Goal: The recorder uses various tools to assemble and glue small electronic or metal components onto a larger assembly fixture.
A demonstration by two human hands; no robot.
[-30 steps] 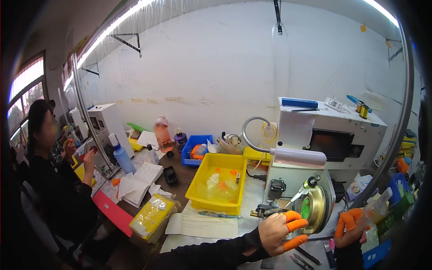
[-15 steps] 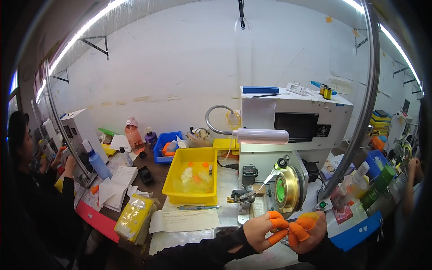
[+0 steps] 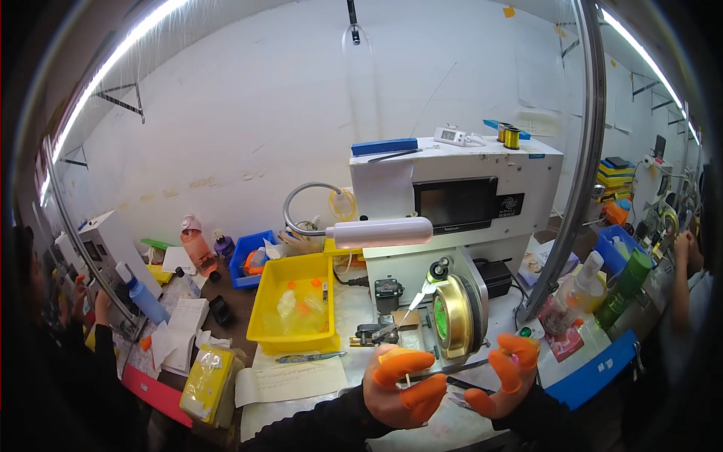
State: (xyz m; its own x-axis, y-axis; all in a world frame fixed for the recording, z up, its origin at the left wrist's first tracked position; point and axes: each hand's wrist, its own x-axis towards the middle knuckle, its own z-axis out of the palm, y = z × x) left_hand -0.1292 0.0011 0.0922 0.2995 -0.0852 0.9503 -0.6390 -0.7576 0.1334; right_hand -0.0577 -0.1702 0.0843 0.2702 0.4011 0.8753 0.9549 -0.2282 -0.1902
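Near edge of the surface (image 3: 456, 437): both hands up, just in front of the gold-rimmed wheel (image 3: 452, 316), orange covers on the fingers. Left hand (image 3: 382, 393): fingers half curled, small gap, thin pale sliver (image 3: 407, 380) showing between them. Can't tell from where I stand if it's pinched. Right hand (image 3: 507, 383): thumb well parted from the bent fingers, small pinkish spot by the fingertips; can't tell if that's something held. Hands apart from each other.

Wheel sits upright on the near side of the white machine (image 3: 527, 169), green center, pale pointed tool (image 3: 419, 297) leaning beside it. Pink tube lamp (image 3: 384, 233) above. Metal tool (image 3: 459, 400) lies partly hidden between the hands. Left of the wheel: yellow bin (image 3: 294, 344) with clear and orange bits inside, pen (image 3: 310, 357) and paper (image 3: 294, 383) nearer.
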